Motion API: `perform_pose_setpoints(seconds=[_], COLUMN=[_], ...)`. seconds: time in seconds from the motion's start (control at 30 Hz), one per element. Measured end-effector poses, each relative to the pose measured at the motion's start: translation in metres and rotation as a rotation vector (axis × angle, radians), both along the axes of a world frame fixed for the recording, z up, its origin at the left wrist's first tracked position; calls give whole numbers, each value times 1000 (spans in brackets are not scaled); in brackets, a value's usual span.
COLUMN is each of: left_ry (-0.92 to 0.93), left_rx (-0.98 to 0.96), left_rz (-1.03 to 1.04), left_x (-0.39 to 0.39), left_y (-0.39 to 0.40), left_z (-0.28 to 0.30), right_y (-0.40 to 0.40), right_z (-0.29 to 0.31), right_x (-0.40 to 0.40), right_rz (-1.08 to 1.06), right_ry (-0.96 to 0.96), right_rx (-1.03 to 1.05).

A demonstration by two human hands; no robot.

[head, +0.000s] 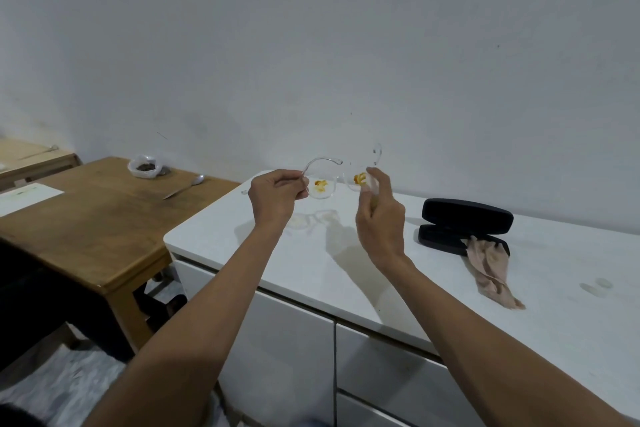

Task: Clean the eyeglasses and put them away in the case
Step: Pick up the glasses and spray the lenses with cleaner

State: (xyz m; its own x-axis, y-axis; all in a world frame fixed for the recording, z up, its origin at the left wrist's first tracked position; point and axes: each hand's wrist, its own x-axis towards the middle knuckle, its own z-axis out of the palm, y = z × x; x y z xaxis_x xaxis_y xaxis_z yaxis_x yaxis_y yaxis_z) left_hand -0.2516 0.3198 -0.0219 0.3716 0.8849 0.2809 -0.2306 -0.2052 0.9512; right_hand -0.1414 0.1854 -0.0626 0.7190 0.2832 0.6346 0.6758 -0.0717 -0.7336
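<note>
Above the white cabinet top (346,270), a person is holding clear-framed eyeglasses (325,185) with orange-smeared lenses, the left hand (277,196) pinching one temple, the right hand (379,215) gripping the other end. Smears risk spreading onto fingers; the open black case (464,224) and beige cloth (491,270) are lying unused at right.

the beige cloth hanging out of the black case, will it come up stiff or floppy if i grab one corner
Probably floppy: the beige cloth lies crumpled in soft folds, draped from the open black case onto the white countertop. It looks thin, so likely light and unlikely to drag the case. It should dangle from one corner rather than hold shape.
</note>
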Motion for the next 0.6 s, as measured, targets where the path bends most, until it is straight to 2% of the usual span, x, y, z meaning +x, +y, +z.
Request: perform_pose_setpoints(seconds=[0.1, 0.2, 0.27, 0.4, 0.6], left_ry=[-28, -51, -64, -78, -79], left_rx=[-19, -33, -36, -34, -41], left_rz=[3, -27, -60, -86, -93], left_x=[-6, -11, -14, -14, -10], left_y=[7, 10, 10, 9, 8], left_z=[4, 8, 11, 15, 14], right_y=[-4, -6, -5, -5, -8], right_z=[5, 14, 21, 30, 35], right_x=[7, 15, 21, 22, 21], right_rz=[37, 210, 306, 477, 640], right_ry=[267, 663, 855, 1023, 1112], right_rx=[176, 342, 394, 431, 487])
